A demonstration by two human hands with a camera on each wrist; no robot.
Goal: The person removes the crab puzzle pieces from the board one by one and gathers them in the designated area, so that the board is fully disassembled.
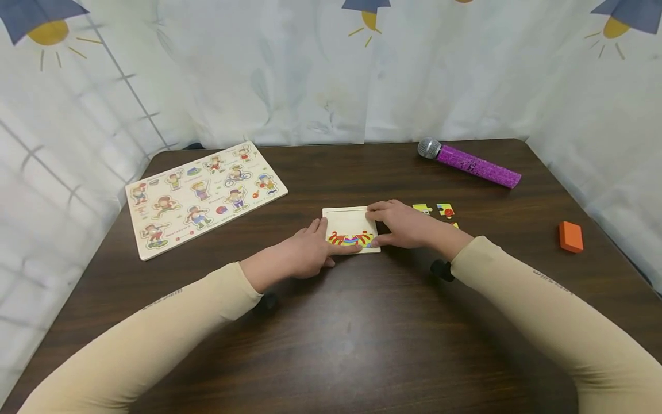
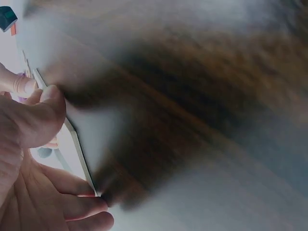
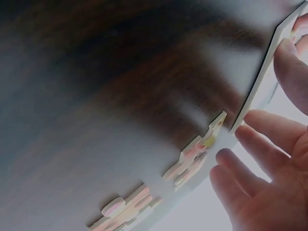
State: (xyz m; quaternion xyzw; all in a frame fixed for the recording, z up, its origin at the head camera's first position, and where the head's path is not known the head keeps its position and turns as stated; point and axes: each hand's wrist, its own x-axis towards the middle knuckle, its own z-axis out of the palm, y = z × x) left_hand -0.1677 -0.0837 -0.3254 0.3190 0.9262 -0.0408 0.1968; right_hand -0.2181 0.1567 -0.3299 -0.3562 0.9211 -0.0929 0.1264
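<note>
A small wooden puzzle tray lies between the two hands. Red, yellow and blue puzzle pieces fill its near edge, while the upper part shows bare wood. The left hand touches the tray's left edge, one straight finger reaching over the pieces along the bottom. On the other side, the right hand rests its spread fingers on the right edge, its thumb near the lower right corner. Loose puzzle pieces lie on the table just beyond the right hand; several show in the right wrist view.
To the left lies a large wooden picture board with sports figures. A purple glittery microphone lies at the back right, and an orange block at the far right. White curtains surround the dark wooden table.
</note>
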